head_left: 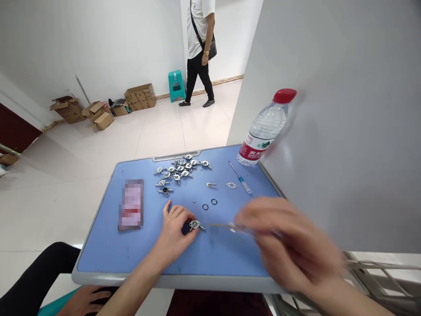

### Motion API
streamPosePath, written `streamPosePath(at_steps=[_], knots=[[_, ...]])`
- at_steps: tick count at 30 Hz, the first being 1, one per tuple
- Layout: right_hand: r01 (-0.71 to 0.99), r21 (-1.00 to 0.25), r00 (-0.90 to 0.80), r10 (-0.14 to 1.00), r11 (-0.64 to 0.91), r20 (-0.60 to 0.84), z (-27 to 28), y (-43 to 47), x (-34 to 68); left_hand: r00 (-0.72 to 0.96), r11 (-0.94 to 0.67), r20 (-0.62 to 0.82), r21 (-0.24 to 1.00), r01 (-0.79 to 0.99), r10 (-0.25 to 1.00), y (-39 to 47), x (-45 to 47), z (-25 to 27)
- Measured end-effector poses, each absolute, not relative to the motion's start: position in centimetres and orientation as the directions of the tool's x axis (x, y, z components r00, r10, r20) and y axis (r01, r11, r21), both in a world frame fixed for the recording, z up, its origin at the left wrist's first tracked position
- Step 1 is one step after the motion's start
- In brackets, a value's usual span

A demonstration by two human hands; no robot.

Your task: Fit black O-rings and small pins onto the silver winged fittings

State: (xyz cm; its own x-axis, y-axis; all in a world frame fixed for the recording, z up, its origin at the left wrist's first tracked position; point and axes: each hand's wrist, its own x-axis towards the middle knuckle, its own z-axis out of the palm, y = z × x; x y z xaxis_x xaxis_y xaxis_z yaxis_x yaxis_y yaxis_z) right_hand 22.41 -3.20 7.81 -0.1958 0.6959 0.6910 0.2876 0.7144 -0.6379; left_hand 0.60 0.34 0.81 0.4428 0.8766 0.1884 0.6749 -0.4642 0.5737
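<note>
My left hand [176, 226] rests on the blue table, its fingers closed around a small metal valve [195, 224] with an oval flange and thin stems. My right hand [289, 241] is smeared by motion, but it grips a thin screwdriver [219, 225] with a clear handle. The screwdriver's tip points left at the valve, a short gap away. Beyond the hands lie two black O-rings [205, 207], a small lever piece [211, 185] and a flat oval plate [232, 185] with a hole. A heap of similar metal valves [179, 169] sits at the far edge.
A second screwdriver [240, 177] lies at the right, near a red-capped water bottle [263, 131] by a grey panel [345, 131]. A blurred-out rectangular thing [132, 205] lies left. Another person's hand [87, 300] shows at lower left. Someone in white [199, 30] stands beyond, near cardboard boxes [140, 96].
</note>
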Motion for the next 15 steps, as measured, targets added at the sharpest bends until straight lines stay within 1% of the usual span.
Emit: streamPosePath(at_steps=[2, 4, 6, 10, 15], knots=[[0.239, -0.613, -0.194, 0.656, 0.753, 0.73, 7.6, -0.9, 21.0, 0.442, -0.462, 0.187, 0.58, 0.671, 0.877, 0.3, 0.6, 0.9], [0.194, -0.631, -0.299, 0.658, 0.751, 0.691, 6.8, 0.5, 19.6, 0.441, -0.462, 0.19, 0.588, 0.664, 0.877, 0.3, 0.6, 0.9], [0.173, -0.637, -0.351, 0.651, 0.751, 0.673, 5.8, 1.1, 18.6, 0.438, -0.458, 0.191, 0.595, 0.66, 0.879, 0.3, 0.5, 0.9], [0.179, -0.662, -0.422, 0.665, 0.728, 0.617, 4.2, 1.2, 17.6, 0.44, -0.452, 0.182, 0.612, 0.649, 0.879, 0.2, 0.3, 0.6], [0.218, -0.657, -0.45, 0.671, 0.722, 0.589, 3.8, 1.4, 17.4, 0.43, -0.445, 0.182, 0.61, 0.656, 0.884, 0.3, 0.3, 0.5]])
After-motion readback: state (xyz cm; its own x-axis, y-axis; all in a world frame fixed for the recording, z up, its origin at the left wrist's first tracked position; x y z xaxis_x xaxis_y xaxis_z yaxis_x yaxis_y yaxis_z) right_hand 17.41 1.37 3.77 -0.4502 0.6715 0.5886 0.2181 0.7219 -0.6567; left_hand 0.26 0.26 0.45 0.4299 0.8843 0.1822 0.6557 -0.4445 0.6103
